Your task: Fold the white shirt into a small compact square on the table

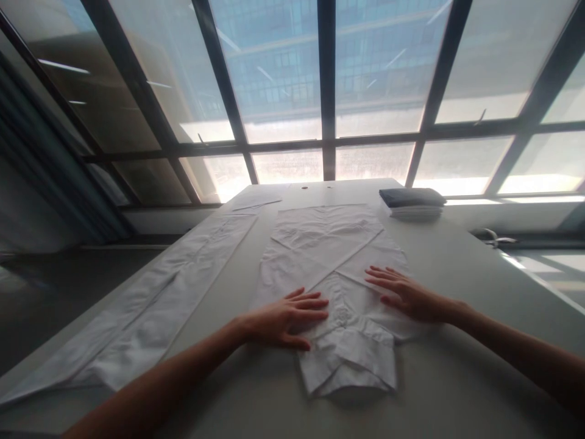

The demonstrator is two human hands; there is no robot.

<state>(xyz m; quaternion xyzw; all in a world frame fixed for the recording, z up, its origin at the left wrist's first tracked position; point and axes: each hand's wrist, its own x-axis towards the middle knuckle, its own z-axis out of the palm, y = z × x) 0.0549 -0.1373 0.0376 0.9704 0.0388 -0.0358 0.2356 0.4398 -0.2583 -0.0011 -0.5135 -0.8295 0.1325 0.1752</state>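
Observation:
A white garment [329, 244], seemingly a shirt or coat, lies face down or folded over on the table, with creases crossing its middle. Its narrower, bunched end [351, 360] points toward me. On its left side rests my left hand [292, 317], palm down with fingers spread. My right hand [402, 292] lies flat on the right side of the same cloth, fingers stretched out toward the middle. Neither hand grips anything. The gathered fabric between the hands is wrinkled.
Along the left of the white table [461, 274] stretches another long piece of white cloth [150, 305]. A folded stack with a dark item [411, 196] on top of white ones stands at the back right. Large windows [278, 73] rise beyond, and a dark curtain [55, 158] hangs left.

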